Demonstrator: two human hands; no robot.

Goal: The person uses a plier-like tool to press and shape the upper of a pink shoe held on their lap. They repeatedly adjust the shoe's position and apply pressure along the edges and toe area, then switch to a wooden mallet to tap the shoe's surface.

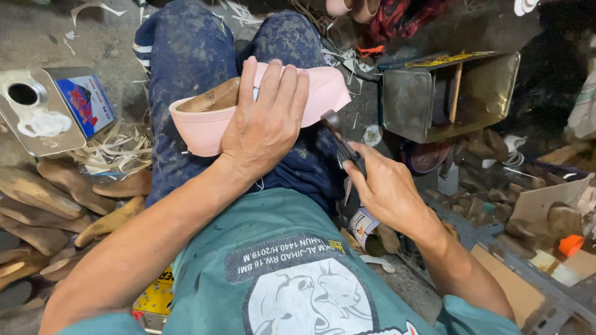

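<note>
A pink shoe upper [205, 127], stretched over a wooden last [214, 98], lay across the person's lap on the dark blue trousers [180, 56], its length running from the left thigh toward the right knee. The left hand [264, 121] pressed down flat on top of the shoe, fingers spread over its middle and toe end, pinning it against the thighs rather than curling round it. The wooden last showed just left of that hand, at the open heel end.

The right hand [388, 189] was clenched about the handle of a dark metal tool [341, 139], held just beside the shoe's toe end; the tool's head met the pink edge or stood a hair off it, and I could not tell which.

On the floor to the left stood a flat metal can [46, 108] with a round opening, and below it a heap of bare wooden lasts [56, 198] with pale trimmings around them. To the right, well apart from the shoe, an open metal box [450, 93] lay on its side.
</note>
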